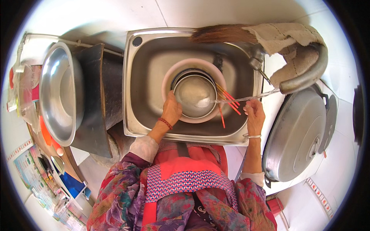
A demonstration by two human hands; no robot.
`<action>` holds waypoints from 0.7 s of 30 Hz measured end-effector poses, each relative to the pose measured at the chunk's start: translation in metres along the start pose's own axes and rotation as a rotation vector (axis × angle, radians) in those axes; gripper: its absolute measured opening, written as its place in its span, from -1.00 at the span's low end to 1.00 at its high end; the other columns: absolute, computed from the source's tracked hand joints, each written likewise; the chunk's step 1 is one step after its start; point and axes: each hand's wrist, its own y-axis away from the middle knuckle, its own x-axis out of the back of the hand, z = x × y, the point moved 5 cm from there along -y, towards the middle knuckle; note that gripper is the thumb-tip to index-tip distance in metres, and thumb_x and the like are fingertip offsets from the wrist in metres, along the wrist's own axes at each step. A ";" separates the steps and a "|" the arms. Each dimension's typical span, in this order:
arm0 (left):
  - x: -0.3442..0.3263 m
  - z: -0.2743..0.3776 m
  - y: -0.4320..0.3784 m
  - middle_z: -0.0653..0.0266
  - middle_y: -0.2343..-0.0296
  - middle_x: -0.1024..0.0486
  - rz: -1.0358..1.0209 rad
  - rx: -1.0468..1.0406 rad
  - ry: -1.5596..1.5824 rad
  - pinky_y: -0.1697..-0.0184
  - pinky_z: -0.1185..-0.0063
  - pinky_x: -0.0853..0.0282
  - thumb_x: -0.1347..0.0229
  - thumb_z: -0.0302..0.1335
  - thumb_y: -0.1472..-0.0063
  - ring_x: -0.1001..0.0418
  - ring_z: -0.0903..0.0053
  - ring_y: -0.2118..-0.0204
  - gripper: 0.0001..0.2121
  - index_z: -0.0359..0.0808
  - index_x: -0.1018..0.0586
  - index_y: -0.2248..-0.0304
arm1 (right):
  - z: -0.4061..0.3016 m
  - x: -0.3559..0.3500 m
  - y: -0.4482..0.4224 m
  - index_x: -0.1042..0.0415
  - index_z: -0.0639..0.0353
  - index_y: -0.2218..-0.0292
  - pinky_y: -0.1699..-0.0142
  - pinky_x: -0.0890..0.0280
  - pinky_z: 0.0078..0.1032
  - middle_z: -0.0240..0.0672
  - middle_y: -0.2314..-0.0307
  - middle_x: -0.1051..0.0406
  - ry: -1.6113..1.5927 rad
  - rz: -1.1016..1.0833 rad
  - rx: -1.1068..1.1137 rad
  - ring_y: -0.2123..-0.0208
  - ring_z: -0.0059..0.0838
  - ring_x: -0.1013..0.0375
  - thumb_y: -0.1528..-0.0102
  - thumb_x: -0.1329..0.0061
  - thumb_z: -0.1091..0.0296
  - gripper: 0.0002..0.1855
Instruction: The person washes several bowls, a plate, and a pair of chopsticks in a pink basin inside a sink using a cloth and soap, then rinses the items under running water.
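Observation:
My left hand point(172, 107), with a red bead bracelet at the wrist, grips the left rim of a round metal bowl point(195, 93). Water lies in this bowl, and a running stream point(245, 99) enters it from the right. Beneath it sits a dark-rimmed vessel, mostly hidden, inside a pale pink basin point(169, 73). Several chopsticks point(231, 101) with red ends lean out over the basin's right side. My right hand point(255, 111) hovers by the sink's right edge, just below the stream. Its fingers are curled in, and nothing shows between them.
The steel sink point(147, 86) surrounds the basin. A curved metal spout point(303, 82), partly draped with cloth point(289, 34), reaches in beside a tap point(257, 59). A brown bristle brush point(225, 33) overhangs the back rim. A large lidded pan point(297, 135) stands right, a metal basin point(59, 93) left.

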 end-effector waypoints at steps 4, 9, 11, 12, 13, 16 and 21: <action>0.000 0.027 0.021 -0.11 0.65 -0.39 -0.078 0.095 0.102 0.57 0.35 -0.37 0.12 -0.67 0.03 -0.43 0.14 0.65 -0.57 -0.60 -0.16 0.11 | -0.006 0.015 -0.011 -0.28 0.30 0.13 0.32 -0.32 -0.63 -0.26 0.39 -0.40 -0.028 0.067 0.074 0.43 -0.57 -0.39 -0.04 0.11 0.51 -0.69; -0.004 0.029 0.030 -0.04 0.70 -0.39 -0.123 0.104 0.070 0.66 0.41 -0.37 0.12 -0.64 0.01 -0.42 0.25 0.72 -0.55 -0.65 -0.11 0.09 | -0.027 0.030 -0.040 -0.11 0.38 0.00 0.31 -0.38 -0.61 -0.08 0.28 -0.38 -0.082 0.128 0.170 0.39 -0.50 -0.45 -0.10 0.14 0.48 -0.56; -0.006 0.025 0.027 -0.08 0.66 -0.40 -0.162 0.110 0.070 0.69 0.45 -0.39 0.13 -0.63 -0.02 -0.44 0.29 0.70 -0.54 -0.65 -0.06 0.08 | -0.029 0.031 -0.050 -0.14 0.40 0.06 0.33 -0.37 -0.60 -0.08 0.29 -0.38 -0.122 0.129 0.212 0.41 -0.47 -0.46 -0.10 0.10 0.43 -0.59; -0.007 0.025 0.027 -0.12 0.61 -0.41 -0.204 0.119 0.068 0.71 0.50 -0.41 0.15 -0.61 -0.04 -0.47 0.32 0.69 -0.53 -0.65 -0.02 0.06 | -0.033 0.031 -0.054 -0.16 0.41 0.08 0.34 -0.37 -0.59 -0.08 0.30 -0.39 -0.123 0.130 0.241 0.42 -0.46 -0.46 -0.09 0.08 0.41 -0.60; -0.005 0.027 0.025 -0.12 0.61 -0.41 -0.202 0.120 0.068 0.71 0.50 -0.41 0.15 -0.61 -0.04 -0.47 0.32 0.69 -0.53 -0.65 -0.02 0.06 | -0.037 0.031 -0.057 -0.17 0.42 0.11 0.35 -0.36 -0.58 -0.08 0.31 -0.39 -0.124 0.131 0.270 0.43 -0.45 -0.46 -0.09 0.06 0.38 -0.61; -0.002 0.028 0.016 -0.11 0.62 -0.41 -0.230 0.189 0.111 0.73 0.50 -0.40 0.15 -0.61 -0.05 -0.46 0.32 0.70 -0.55 -0.67 -0.04 0.08 | -0.042 0.033 -0.062 -0.29 0.43 0.20 0.35 -0.34 -0.58 -0.11 0.35 -0.42 -0.086 0.100 0.283 0.43 -0.45 -0.46 -0.10 0.05 0.30 -0.65; -0.009 0.002 -0.004 -0.08 0.61 -0.42 -0.080 0.062 -0.101 0.78 0.46 -0.36 0.17 -0.61 -0.04 -0.44 0.31 0.74 -0.57 -0.56 -0.12 0.06 | 0.002 0.049 -0.090 -0.32 0.34 0.15 0.40 -0.33 -0.63 -0.16 0.40 -0.44 0.030 0.129 0.321 0.48 -0.45 -0.47 -0.11 0.10 0.33 -0.69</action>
